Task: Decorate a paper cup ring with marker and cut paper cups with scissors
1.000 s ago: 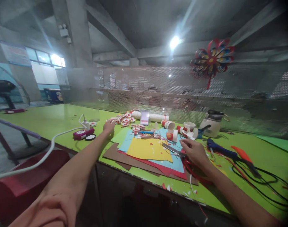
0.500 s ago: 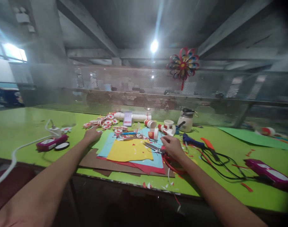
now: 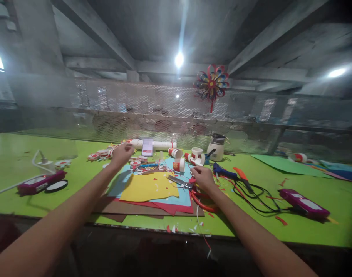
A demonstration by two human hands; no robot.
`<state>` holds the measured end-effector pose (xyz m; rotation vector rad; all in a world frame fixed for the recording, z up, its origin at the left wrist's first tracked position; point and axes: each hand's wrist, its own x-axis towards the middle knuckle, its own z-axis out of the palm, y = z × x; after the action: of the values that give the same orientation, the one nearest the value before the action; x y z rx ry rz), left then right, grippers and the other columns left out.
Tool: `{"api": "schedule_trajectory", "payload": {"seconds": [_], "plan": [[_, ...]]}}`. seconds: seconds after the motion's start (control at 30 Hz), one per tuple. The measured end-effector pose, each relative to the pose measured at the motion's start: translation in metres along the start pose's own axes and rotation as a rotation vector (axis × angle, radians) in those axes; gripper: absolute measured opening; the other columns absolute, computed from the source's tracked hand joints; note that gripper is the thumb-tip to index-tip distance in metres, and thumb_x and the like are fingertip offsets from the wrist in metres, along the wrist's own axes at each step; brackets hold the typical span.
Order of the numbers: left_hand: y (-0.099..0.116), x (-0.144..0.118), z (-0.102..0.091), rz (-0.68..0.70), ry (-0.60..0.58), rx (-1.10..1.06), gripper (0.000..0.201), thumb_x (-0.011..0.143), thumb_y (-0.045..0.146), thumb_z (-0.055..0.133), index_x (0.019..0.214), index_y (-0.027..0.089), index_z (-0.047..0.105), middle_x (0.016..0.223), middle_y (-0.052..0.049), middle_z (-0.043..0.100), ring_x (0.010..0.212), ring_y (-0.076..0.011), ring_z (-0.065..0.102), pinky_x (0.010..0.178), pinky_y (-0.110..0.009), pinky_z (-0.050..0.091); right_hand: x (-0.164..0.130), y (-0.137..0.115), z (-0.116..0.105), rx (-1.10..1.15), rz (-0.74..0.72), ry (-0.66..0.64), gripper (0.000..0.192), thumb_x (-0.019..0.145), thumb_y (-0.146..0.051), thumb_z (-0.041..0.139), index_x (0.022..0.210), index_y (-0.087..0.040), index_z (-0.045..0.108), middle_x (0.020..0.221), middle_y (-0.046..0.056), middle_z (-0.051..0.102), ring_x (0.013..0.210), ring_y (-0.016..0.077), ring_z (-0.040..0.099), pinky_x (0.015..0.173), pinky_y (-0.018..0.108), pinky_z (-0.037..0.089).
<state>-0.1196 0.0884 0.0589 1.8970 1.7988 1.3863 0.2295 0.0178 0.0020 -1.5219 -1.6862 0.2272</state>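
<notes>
My left hand (image 3: 122,153) hovers palm down, fingers loosely spread, over the far left corner of a stack of coloured paper sheets (image 3: 148,188) with a yellow sheet on top. It holds nothing that I can see. My right hand (image 3: 203,177) rests at the stack's right edge, fingers curled at the handles of red-handled scissors (image 3: 184,183). The blades lie on the blue sheet and point left. Small red and white paper cups (image 3: 180,164) stand just beyond both hands.
A green table (image 3: 309,223) runs left to right, backed by a perforated metal screen (image 3: 164,111) with a paper pinwheel (image 3: 211,82). Red-white paper rounds (image 3: 102,154), a white tube (image 3: 160,145), a white jug (image 3: 216,147), glue guns with black cords (image 3: 245,181) and magenta devices (image 3: 304,202) lie around.
The view has swung to the right. My left hand has lifted off the table by the stack's left edge and moved further away over the paper's far corner. My right hand stays at the scissors.
</notes>
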Motion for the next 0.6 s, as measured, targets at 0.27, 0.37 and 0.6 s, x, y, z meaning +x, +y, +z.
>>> {"api": "schedule_trajectory", "payload": {"seconds": [0.27,0.37,0.6], "plan": [[0.049,-0.068,0.095,0.532,-0.417,-0.054,0.027,0.093,0.033,0.056,0.114,0.016,0.06,0.114,-0.008,0.063,0.096,-0.0194,0.063,0.083,-0.04,0.055,0.0,0.007,-0.001,0.058,0.157,0.0,0.027,0.093,-0.034,0.058,0.113,-0.015,0.062,0.11,0.006,0.065,0.09,0.0195,0.065,0.076,0.036,0.056],[0.046,-0.087,0.103,0.68,-0.502,-0.019,0.024,0.093,0.033,0.057,0.107,0.015,0.062,0.108,-0.007,0.064,0.093,-0.0186,0.062,0.083,-0.039,0.053,0.013,0.007,-0.009,0.074,0.223,0.0,0.029,0.094,-0.033,0.058,0.116,-0.015,0.06,0.112,0.007,0.064,0.091,0.019,0.065,0.076,0.037,0.056],[0.048,-0.1,0.099,0.813,-0.508,0.039,0.02,0.089,0.018,0.049,0.087,0.016,0.069,0.085,-0.01,0.061,0.081,-0.0204,0.057,0.072,-0.033,0.044,0.1,-0.022,-0.021,0.009,0.176,0.037,0.032,0.093,-0.033,0.059,0.12,-0.016,0.059,0.121,0.008,0.061,0.1,0.0226,0.063,0.082,0.041,0.055]]}}
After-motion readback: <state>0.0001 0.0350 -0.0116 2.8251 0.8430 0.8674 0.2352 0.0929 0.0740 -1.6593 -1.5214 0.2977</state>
